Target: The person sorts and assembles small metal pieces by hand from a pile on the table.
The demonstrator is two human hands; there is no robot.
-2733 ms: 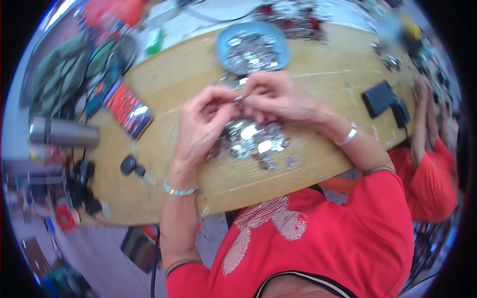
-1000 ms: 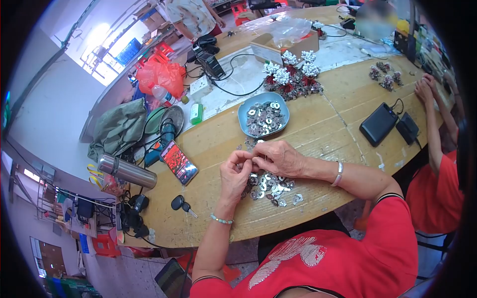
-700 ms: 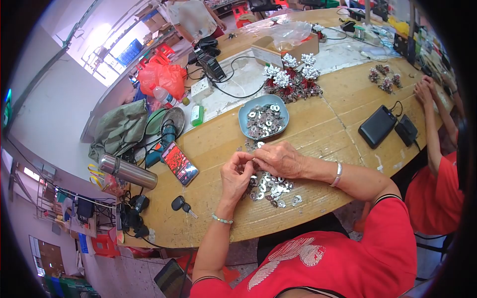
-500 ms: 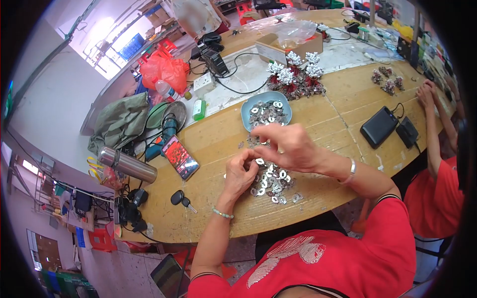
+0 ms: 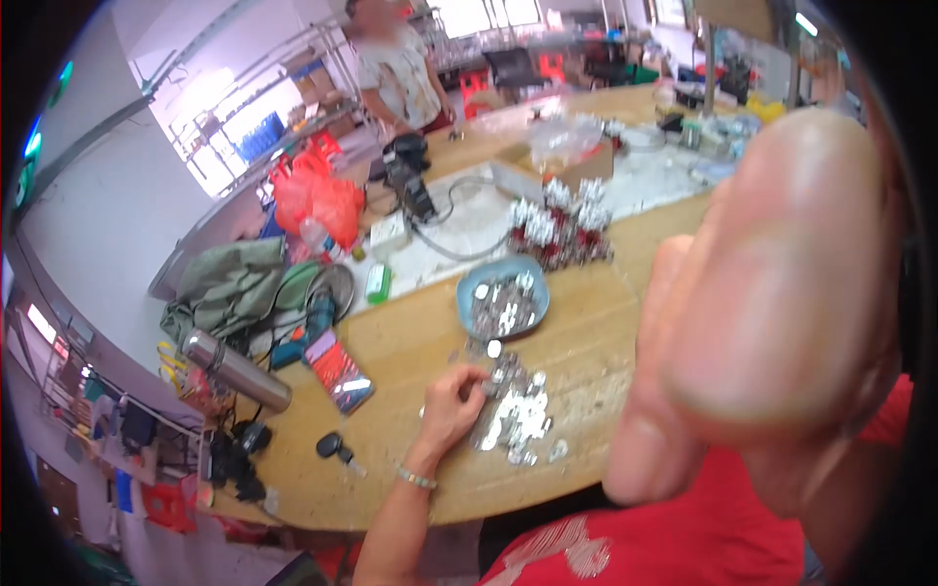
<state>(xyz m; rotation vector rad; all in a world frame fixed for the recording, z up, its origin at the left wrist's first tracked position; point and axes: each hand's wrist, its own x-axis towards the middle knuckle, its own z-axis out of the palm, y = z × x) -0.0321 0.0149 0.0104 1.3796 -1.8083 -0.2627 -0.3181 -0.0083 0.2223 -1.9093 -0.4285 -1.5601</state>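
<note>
My left hand (image 5: 451,408), a beaded bracelet on its wrist, rests at the left edge of a loose pile of small shiny metal pieces (image 5: 518,415). Its thumb and forefinger are pinched together; whatever lies between the tips is too small to make out. Very close to the camera, my right hand (image 5: 767,313) looms large and blurred on the right. Its fingers reach toward the lens, somewhat bent and apart, and nothing shows in them. Beyond the pile stands a blue dish (image 5: 465,314) holding more of the metal pieces.
Behind the dish are white-topped clusters with red parts (image 5: 557,220). Leftward lie a phone (image 5: 339,373), a car key (image 5: 334,446), a steel flask (image 5: 237,369) and a green box (image 5: 378,283). A red plastic bag (image 5: 318,200) sits farther back, and a person (image 5: 401,83) stands behind the table.
My right hand has left the pile and come up close to the camera. The left hand stays by the pile, still pinched. The view has tilted upward, showing more of the room.
</note>
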